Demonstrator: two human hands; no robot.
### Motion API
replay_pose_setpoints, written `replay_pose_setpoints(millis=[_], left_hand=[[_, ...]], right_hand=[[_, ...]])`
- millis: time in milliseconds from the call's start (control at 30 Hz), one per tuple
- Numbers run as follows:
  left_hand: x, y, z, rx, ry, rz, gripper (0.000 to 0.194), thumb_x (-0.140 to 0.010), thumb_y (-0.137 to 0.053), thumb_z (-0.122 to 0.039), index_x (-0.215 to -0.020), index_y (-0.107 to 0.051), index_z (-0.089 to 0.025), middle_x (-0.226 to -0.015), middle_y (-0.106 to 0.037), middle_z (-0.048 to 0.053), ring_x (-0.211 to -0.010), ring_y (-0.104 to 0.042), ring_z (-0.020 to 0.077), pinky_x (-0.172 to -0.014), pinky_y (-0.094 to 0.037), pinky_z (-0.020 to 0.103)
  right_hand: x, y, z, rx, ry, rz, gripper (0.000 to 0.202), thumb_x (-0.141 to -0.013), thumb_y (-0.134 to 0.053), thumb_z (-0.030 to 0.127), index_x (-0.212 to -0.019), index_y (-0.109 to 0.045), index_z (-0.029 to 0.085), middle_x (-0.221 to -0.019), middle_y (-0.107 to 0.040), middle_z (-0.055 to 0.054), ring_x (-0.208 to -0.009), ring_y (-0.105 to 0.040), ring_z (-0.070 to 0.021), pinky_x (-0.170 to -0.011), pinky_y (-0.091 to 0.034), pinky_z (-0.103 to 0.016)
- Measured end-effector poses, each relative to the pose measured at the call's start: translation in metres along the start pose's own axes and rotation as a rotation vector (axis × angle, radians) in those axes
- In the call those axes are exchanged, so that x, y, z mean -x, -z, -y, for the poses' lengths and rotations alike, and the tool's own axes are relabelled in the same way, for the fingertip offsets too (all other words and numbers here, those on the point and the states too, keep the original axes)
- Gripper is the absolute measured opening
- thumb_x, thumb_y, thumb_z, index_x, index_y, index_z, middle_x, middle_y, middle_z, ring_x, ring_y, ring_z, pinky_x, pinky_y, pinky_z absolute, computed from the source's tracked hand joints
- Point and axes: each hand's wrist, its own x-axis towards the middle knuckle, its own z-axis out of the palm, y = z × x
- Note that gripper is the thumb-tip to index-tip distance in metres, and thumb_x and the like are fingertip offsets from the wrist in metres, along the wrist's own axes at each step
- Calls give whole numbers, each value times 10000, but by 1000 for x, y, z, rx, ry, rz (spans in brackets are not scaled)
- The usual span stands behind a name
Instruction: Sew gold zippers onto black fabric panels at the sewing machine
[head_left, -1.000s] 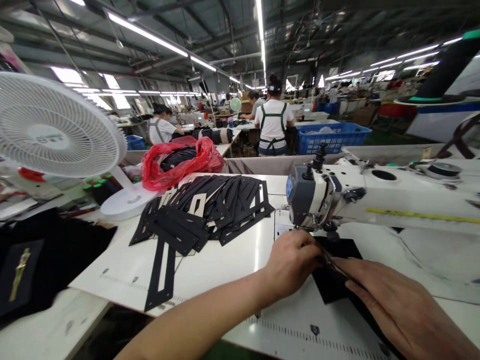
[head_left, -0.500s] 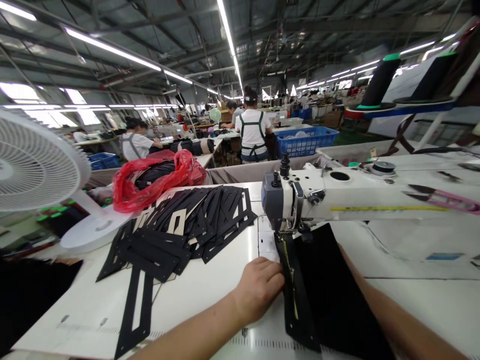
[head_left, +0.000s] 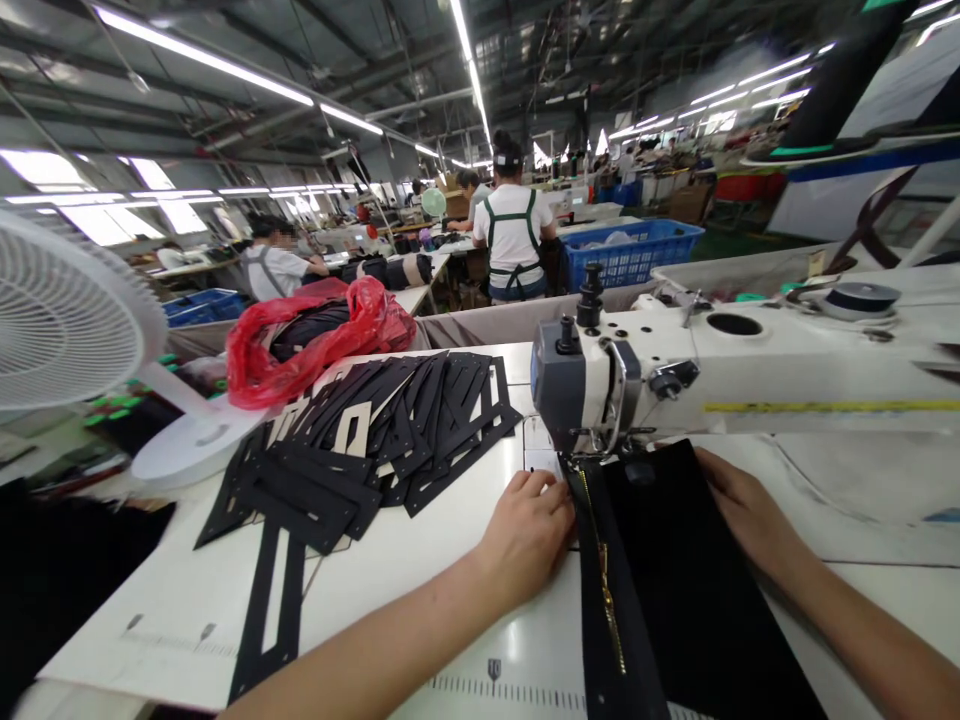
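Note:
A black fabric piece (head_left: pixel 694 590) lies under the head of a white sewing machine (head_left: pixel 645 385) and stretches toward me. A gold zipper (head_left: pixel 606 580) runs along its left strip. My left hand (head_left: pixel 531 530) is at the strip's left edge just in front of the needle area, fingers curled against it; the fingertips are partly hidden. On the far side, my right hand (head_left: pixel 750 510) rests along the fabric's right edge, its fingertips hidden behind or under the cloth. Black frame-shaped pieces (head_left: pixel 300 500) with slots are piled on the table left of the machine.
A white fan (head_left: pixel 75 310) stands at the left, beside a red plastic bag (head_left: pixel 300 345) of dark material. Thread cones (head_left: pixel 840 90) rise at the upper right. Beyond the table are a blue basket (head_left: pixel 630 252) and a seated person (head_left: pixel 516 230) facing away.
The view has shifted closer to the machine. My right hand has moved forward along the fabric and shows more. More of the gold zipper is visible, and my left hand remains by the strip.

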Motion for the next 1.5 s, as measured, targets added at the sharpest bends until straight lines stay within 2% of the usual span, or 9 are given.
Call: replay_pose_setpoints(millis=[233, 433, 600, 700, 900, 1000, 1133, 1300, 1500], left_hand=[[2, 4, -5, -17, 18, 10, 120, -870, -469, -131, -932, -569, -151, -1063, -577, 79, -968, -470, 234, -812, -410, 385], [0, 7, -4, -31, 13, 59, 115, -852, -475, -182, -912, -567, -146, -1052, -584, 89, -932, -477, 261, -772, -404, 414], [2, 5, -4, -3, 31, 13, 125, -857, -464, -207, -896, -571, -155, -1020, -592, 81, -930, -482, 255, -786, -396, 418], [3, 2, -5, 1, 40, -14, 146, -861, -453, -201, -920, -575, -147, -1039, -587, 80, -957, -483, 252, -809, -394, 414], [4, -1, -3, 37, 50, -60, 105, -823, -498, -189, -880, -580, -156, -1031, -597, 71, -971, -501, 256, -833, -399, 434], [7, -4, -3, 125, 95, -139, 116, -804, -531, -186, -908, -577, -166, -1054, -595, 70, -982, -513, 254, -845, -424, 433], [11, -11, 0, 204, 132, -286, 339, -800, -531, -151, -1135, -504, -105, -1192, -537, 145, -1074, -511, 260, -914, -456, 420], [11, -21, 9, 171, -11, -280, 252, -883, -447, -125, -1106, -563, -130, -1169, -584, 136, -1056, -571, 241, -915, -500, 407], [3, -21, 21, 160, -202, -278, 246, -940, -371, -160, -1013, -597, -99, -1056, -636, 128, -1051, -588, 224, -902, -521, 387]], right_hand=[[5, -6, -4, 39, 9, 64, 305, -783, -426, 284, -1000, -614, 183, -1003, -676, -97, -943, -614, -298, -848, -456, -377], [3, -5, -1, 164, 10, 107, 239, -796, -372, 238, -779, -600, 167, -853, -644, -108, -794, -584, -245, -757, -443, -346], [-1, 4, 2, 194, -57, -39, 361, -889, -307, 339, -950, -613, 159, -1012, -611, -119, -922, -553, -230, -841, -403, -348], [-8, 0, -2, 243, -97, -11, 319, -874, -392, 395, -915, -625, 182, -939, -653, -76, -838, -589, -220, -802, -426, -354], [-18, -16, -12, 541, 113, -34, 113, -798, -510, 195, -815, -608, 140, -847, -638, -102, -853, -573, -259, -765, -438, -390], [-6, -19, 3, 631, 271, -118, 138, -824, -501, 185, -865, -619, 127, -952, -622, -138, -928, -546, -299, -792, -422, -446], [19, -38, 28, 495, 547, -87, 210, -883, -473, 225, -994, -617, 119, -952, -644, -112, -920, -577, -233, -839, -468, -389], [29, -60, 30, 416, 567, 79, 341, -907, -398, 186, -1162, -554, 22, -1186, -577, -179, -1120, -521, -244, -983, -435, -412], [25, -57, 25, 415, 588, 109, 349, -911, -386, 179, -1167, -553, 10, -1204, -567, -191, -1133, -522, -247, -982, -445, -416]])
